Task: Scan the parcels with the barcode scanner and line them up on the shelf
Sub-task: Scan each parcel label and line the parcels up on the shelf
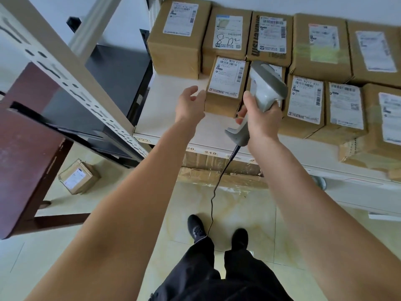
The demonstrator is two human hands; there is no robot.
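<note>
My right hand (261, 118) gripped the barcode scanner (263, 88) over the shelf (165, 118); my left hand (189, 103), fingers relaxed and empty, touched the front-row parcel (225, 88)

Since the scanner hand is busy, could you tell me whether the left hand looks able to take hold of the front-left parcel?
Probably yes: the left hand is open beside the parcel, with nothing between them.

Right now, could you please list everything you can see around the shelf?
parcels on shelf: at least ten, brown with white labels, two rows
shelf: one, white, ahead
parcel on floor: one, brown, lower left
taped boxes: brown, under the shelf
table: one, dark red-brown, left
barcode scanner: one, grey-white, corded, in right hand
left hand: open, touching the leftmost front parcel
right hand: grips scanner
shoes: two, black
</note>
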